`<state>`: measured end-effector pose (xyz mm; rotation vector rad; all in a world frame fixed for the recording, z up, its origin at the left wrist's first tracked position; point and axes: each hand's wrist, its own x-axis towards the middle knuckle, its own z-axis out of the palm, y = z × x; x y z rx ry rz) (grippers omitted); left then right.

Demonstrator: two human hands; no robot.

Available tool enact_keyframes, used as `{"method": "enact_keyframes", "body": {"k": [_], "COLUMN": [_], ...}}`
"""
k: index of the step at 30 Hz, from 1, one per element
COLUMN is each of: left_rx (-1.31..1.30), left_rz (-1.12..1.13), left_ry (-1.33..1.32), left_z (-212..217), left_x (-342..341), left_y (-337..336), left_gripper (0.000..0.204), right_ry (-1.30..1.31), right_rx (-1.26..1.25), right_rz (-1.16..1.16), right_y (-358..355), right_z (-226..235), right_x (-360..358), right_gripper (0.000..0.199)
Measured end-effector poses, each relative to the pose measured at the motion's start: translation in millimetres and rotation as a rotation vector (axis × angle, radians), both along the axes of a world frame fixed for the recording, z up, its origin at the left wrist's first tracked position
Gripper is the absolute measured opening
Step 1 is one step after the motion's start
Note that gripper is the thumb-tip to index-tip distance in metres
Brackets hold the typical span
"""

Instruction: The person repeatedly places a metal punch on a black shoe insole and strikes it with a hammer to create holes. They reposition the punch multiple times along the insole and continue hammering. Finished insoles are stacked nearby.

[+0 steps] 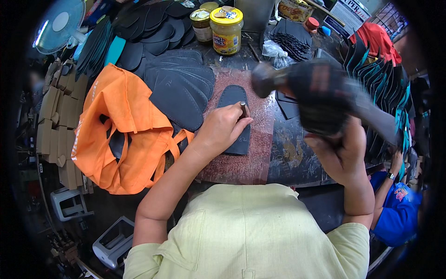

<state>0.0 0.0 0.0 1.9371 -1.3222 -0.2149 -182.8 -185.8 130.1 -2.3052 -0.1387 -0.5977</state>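
Observation:
My left hand point(223, 124) is closed around a short metal punch point(243, 108), held upright over a black insole-shaped piece point(233, 96). A row of small marks follows the rounded edge of the piece. Under it lies a worn reddish mat point(258, 151), rough on its surface. My right hand point(339, 156) grips a hammer point(264, 81) raised to the right of the punch, apart from it. Motion smears the hammer, and its handle is hard to make out.
Left of the mat, similar black pieces point(179, 86) lie fanned out beside an orange cloth bag point(123, 135). A yellow-lidded jar point(226, 32) stands behind the mat. At the right are stacked black-and-teal pieces point(378, 76) and another person in a blue shirt point(395, 214).

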Motion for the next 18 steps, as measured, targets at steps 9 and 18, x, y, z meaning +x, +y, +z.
{"method": "enact_keyframes", "body": {"k": [9, 18], "left_rx": [-0.058, -0.02], "left_rz": [-0.004, -0.044], "left_ry": [-0.009, 0.056], "left_z": [5, 3], "left_x": [-7, -8], "left_y": [-3, 4], "left_gripper": [0.018, 0.017], "right_ry": [0.471, 0.071], "right_rx": [-0.17, 0.121], "right_rz": [-0.093, -0.02], "right_y": [2, 5], "right_z": [-1, -10], "right_x": [3, -14], "right_gripper": [0.037, 0.042]}}
